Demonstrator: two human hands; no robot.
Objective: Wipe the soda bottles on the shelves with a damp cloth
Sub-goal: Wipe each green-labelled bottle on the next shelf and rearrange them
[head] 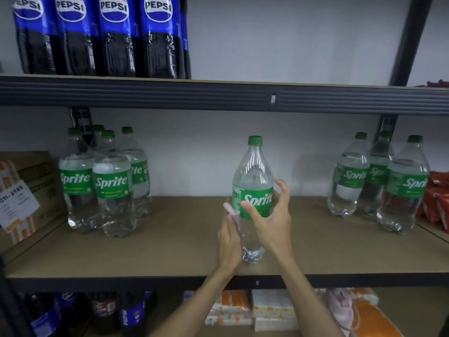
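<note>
Nearest the camera, two bare forearms reach up over the front edge of the middle shelf (145,251). The left hand (229,242) holds a small pink cloth (232,211), its fingers closed around the folded fabric, which pokes out above them and lies against the left side of a single Sprite bottle (252,190). The right hand (269,215) is spread, thumb on the green label and fingers curled toward the far side, just at the bottle; whether those fingers actually press on it cannot be told.

That bottle stands upright on the board near the middle of the shelf, well apart from the others. The step in hand looks like wiping this one bottle, or either taking it up or letting it go. The next move likely calls for the right hand to steady or turn the bottle while the cloth travels around the body and up to the cap, without tipping it.

Farther back, a group of Sprite bottles (97,181) stands at the left and another cluster (379,181) at the right. Above, a row of Pepsi bottles (97,37) fills the upper shelf.
</note>
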